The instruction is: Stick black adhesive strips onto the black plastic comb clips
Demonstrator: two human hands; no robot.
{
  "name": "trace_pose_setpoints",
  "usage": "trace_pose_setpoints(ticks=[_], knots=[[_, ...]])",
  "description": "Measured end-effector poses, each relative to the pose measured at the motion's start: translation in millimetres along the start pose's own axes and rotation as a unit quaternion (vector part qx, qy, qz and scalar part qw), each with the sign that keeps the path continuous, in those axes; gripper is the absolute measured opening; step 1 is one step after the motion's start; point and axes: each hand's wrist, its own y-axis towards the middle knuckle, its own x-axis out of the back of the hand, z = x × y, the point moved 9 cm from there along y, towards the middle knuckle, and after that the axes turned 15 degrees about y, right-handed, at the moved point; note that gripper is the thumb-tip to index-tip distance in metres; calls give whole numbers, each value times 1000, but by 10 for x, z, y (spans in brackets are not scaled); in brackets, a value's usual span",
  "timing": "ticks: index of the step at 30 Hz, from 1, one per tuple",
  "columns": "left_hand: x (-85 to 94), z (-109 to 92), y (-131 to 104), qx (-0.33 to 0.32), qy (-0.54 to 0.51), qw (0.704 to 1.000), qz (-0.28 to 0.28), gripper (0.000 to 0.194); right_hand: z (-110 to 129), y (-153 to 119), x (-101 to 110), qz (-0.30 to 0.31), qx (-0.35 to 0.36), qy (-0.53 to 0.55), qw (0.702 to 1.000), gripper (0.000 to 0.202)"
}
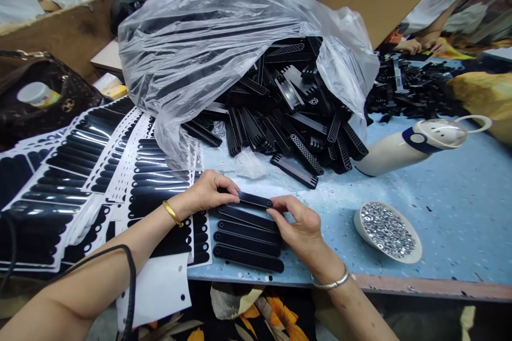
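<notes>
A flat black strip-shaped piece with rounded ends is pinched at both ends, just above the table. My left hand grips its left end between thumb and fingers. At the right end, the thumb and fingertips of my right hand close on it. Below it, several similar black pieces lie in a row, one under another. Left of them are white-backed sheets of black strip stickers. Behind my hands, a clear plastic bag spills out many black comb-like parts.
A white bowl of small metal rings stands at the right, near the table's front edge. A cream bottle lies behind it. A brown bag is at the far left. Another person's hands are beside a black pile at the back right.
</notes>
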Motion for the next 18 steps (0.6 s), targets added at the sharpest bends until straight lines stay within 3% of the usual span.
trace_pose_setpoints(ticks=[11,14,18], knots=[[3,-1,-2,1,0,1000,-4,7,16,1,-21,13,8,34,999,17],[-2,0,-2,2,0,1000,1,7,-59,6,37,7,-31,39,999,8],[-7,-3,5,-1,1,1000,4,8,-225,75,79,6,-113,51,992,13]])
